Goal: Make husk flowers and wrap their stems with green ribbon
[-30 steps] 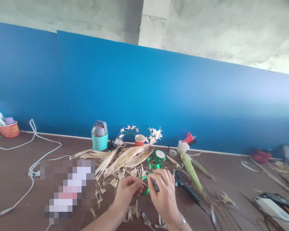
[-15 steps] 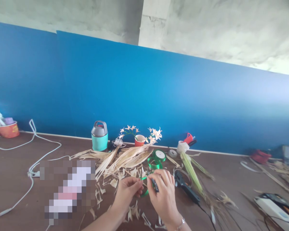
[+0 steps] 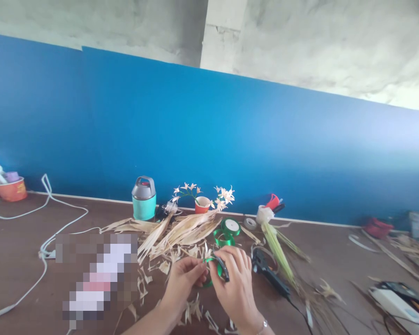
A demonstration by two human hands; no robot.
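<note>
Above the middle of the table, my left hand (image 3: 186,275) is closed, thumb and forefinger pinching a green ribbon (image 3: 208,259) at the base of a small pale husk flower (image 3: 207,250). Close beside it on the right, my right hand (image 3: 235,274) is curled around a small dark tool (image 3: 224,269), whose working end is hidden by the fingers. The ribbon runs between both hands, and a loop of it hangs below them. A spool of green ribbon (image 3: 232,226) lies just behind the hands. Pale husk scraps (image 3: 194,307) are scattered beneath and around them.
Dried corn husks (image 3: 188,228) spread behind the hands, before an orange cup (image 3: 202,204) with flower sprays. A teal jar (image 3: 144,207) stands to their left. On the right lie a black glue gun (image 3: 270,274) and green stalks (image 3: 281,256). A white cable (image 3: 64,223) trails left.
My right hand has shifted slightly, and more of the green ribbon shows between its fingers. The flower in my left hand appears a little more upright. Other things stay in place.
</note>
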